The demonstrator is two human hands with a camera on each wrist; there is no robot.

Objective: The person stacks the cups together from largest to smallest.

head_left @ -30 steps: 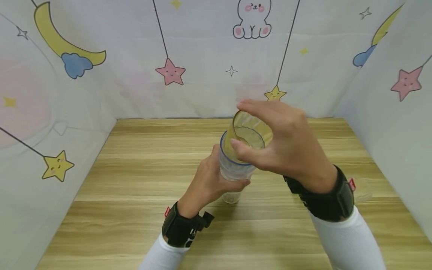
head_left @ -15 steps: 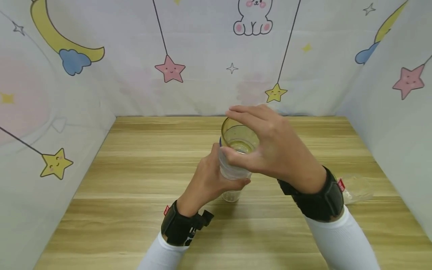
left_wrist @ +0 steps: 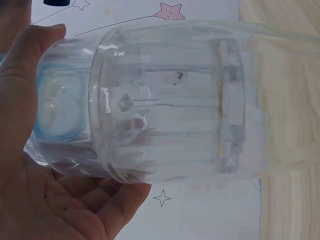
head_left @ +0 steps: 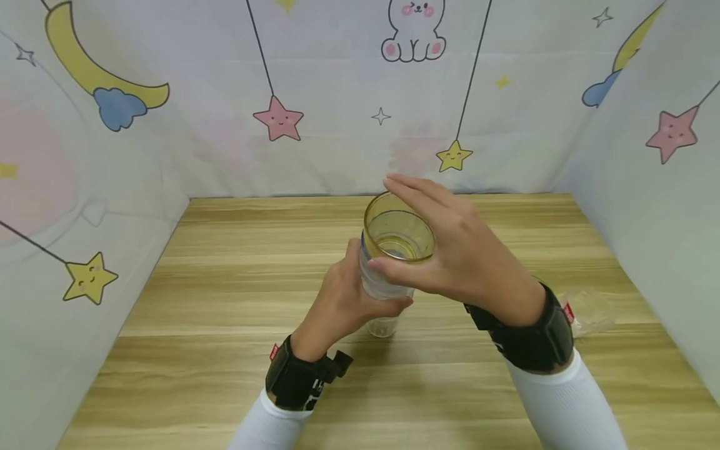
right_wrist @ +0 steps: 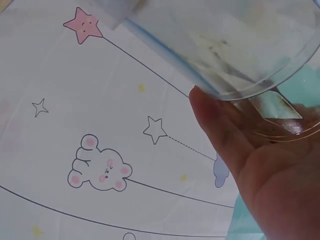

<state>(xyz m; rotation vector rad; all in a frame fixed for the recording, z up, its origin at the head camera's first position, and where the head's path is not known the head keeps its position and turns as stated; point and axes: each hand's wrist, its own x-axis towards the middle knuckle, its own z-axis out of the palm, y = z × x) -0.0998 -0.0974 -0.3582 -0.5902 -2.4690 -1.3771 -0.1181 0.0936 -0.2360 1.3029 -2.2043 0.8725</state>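
Cloth walls (head_left: 337, 165): they stand at 9, 12 and 3 o'clock in the head view, with stars, moons and a white bear (head_left: 413, 31) near 12.
Bench (head_left: 242, 300): stripy wood, below the cups.
Cup tower (head_left: 385, 289): see-through, near the middle of the head view, toward 5 o'clock. I can't tell if its foot touches the wood. It looks stiff, light and smooth, so it may slip, and it might crack if it is glass. Good places to hold are low round the side and up near the top edge.
Right grip (head_left: 458, 247): at 2 o'clock from the tower, thumb and fingers bent round the yellow-rimmed cup (head_left: 390, 228) near its edge.
Left grip (head_left: 345, 297): at 8 o'clock from the tower, curled round its side.
Yellow-rimmed cup: on top, partly inside the blue rim (head_left: 363, 244). Only the head view looks down into its round mouth.
Clear plastic thing (head_left: 593, 309): on the bench at 4 o'clock, too see-through to name. I can't spot it in either wrist view.
Little marks: the left wrist view shows a ridge (left_wrist: 96, 100), a blue patch (left_wrist: 62, 107) and dark specks (left_wrist: 178, 76) that the head view doesn't.
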